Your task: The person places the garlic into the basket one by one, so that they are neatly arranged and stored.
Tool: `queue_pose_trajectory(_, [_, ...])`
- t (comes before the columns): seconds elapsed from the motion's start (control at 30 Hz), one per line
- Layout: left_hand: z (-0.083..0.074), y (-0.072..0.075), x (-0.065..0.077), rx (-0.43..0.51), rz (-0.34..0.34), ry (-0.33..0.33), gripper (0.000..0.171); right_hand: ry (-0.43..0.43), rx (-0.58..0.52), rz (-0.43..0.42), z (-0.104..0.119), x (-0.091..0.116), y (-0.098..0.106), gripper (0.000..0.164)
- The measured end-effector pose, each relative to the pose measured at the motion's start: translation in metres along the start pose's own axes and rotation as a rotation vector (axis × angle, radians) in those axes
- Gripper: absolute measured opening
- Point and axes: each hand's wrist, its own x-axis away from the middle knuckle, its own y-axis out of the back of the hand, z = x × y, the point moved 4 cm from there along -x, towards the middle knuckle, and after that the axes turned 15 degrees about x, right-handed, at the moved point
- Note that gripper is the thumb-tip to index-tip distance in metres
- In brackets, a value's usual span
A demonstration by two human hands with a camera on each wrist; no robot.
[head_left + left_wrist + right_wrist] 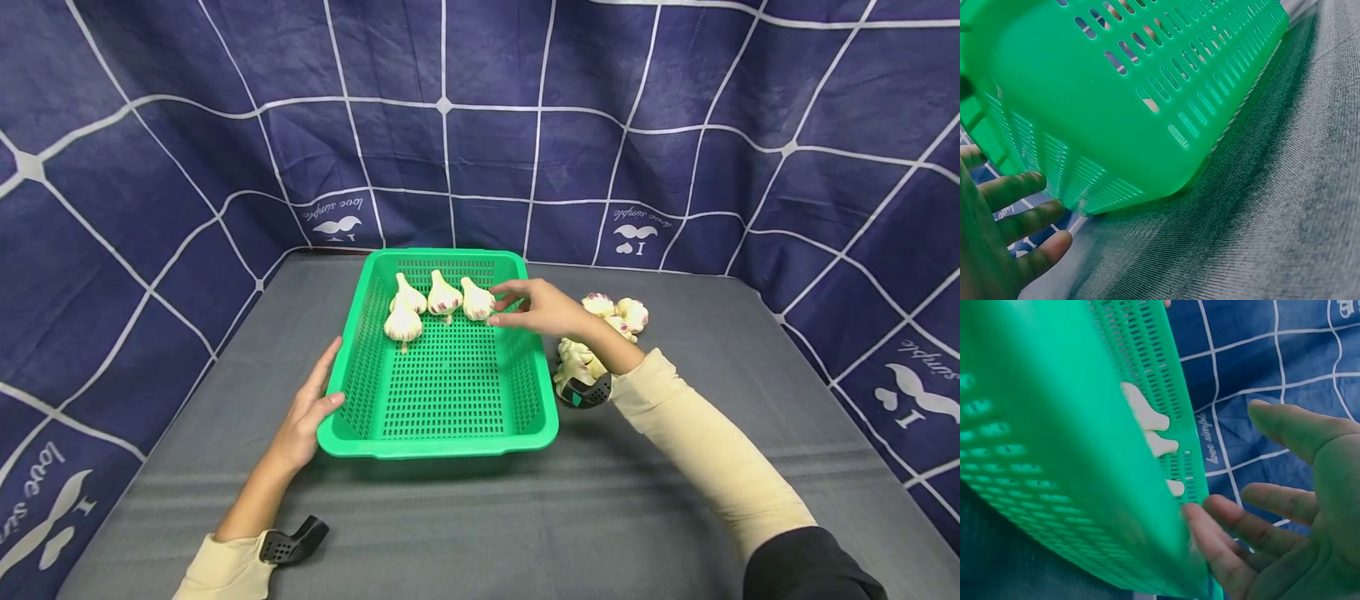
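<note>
A green plastic basket (438, 448) with slotted walls stands on the grey surface. Several garlic bulbs (403, 323), pale with purple tinges, lie in its far half. My left hand (303, 417) is at the basket's left rim, and its fingers look extended in the left wrist view. Over the basket's right side, my right hand (543, 308) has its fingertips beside the rightmost bulb (477, 300). In the right wrist view its fingers (1219, 550) are spread and grip nothing, while only the bulbs' pale stems (1147, 415) show past the basket wall.
Right of the basket lie more garlic bulbs (632, 314) and a pale knobbly clump (572, 360), partly hidden by my right forearm and wrist strap. A blue cloth with white lines (487, 150) hangs behind and at both sides of the grey surface (465, 533).
</note>
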Motion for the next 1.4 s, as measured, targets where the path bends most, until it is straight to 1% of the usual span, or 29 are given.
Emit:
queue_pose_trajectory(0.07, [0.0,0.0,0.0,0.001,-0.001,0.003,0.068,0.015,-0.013,-0.031,-0.002,0.005,-0.001,0.055])
queue_pose_trajectory(0.2, [0.0,0.0,0.0,0.0,-0.006,0.004,0.068,0.074,-0.057,-0.114,-0.008,0.018,-0.001,0.049])
queue_pose_trajectory(0.3, [0.001,0.0,0.0,0.0,-0.009,0.003,0.069,0.109,-0.096,-0.16,-0.012,0.029,0.0,0.046])
queue_pose_trajectory(0.37, [0.001,0.0,0.0,0.002,-0.009,0.004,0.069,0.115,-0.12,-0.181,-0.017,0.035,0.0,0.045])
queue_pose_trajectory(0.47, [0.001,0.0,0.0,0.006,-0.006,-0.002,0.069,0.099,-0.143,-0.209,-0.024,0.046,0.002,0.044])
queue_pose_trajectory(0.6, [0.0,-0.001,0.0,0.014,-0.003,-0.012,0.068,0.073,-0.134,-0.249,-0.037,0.061,0.003,0.04])
queue_pose_trajectory(0.67, [0.0,0.0,0.001,0.018,-0.004,-0.019,0.068,0.078,-0.121,-0.269,-0.043,0.068,0.003,0.038])
queue_pose_trajectory(0.73, [0.0,0.0,0.0,0.014,-0.005,-0.025,0.068,0.088,-0.096,-0.289,-0.05,0.076,0.003,0.036])
queue_pose_trajectory(0.83, [-0.001,-0.001,0.0,0.003,-0.004,-0.031,0.068,0.104,-0.009,-0.316,-0.059,0.089,0.002,0.036])
queue_pose_trajectory(0.97, [-0.002,0.0,0.001,-0.005,-0.005,-0.029,0.068,0.111,0.122,-0.33,-0.071,0.103,-0.001,0.039])
queue_pose_trajectory(1.17, [-0.002,0.0,0.004,0.003,-0.01,-0.033,0.068,0.118,0.248,-0.348,-0.083,0.116,-0.009,0.051])
queue_pose_trajectory(1.3, [-0.002,-0.001,0.002,0.008,-0.01,-0.032,0.068,0.133,0.321,-0.362,-0.086,0.119,-0.016,0.062])
queue_pose_trajectory(1.4, [-0.001,-0.001,0.002,0.008,-0.01,-0.027,0.068,0.141,0.351,-0.369,-0.086,0.12,-0.02,0.069])
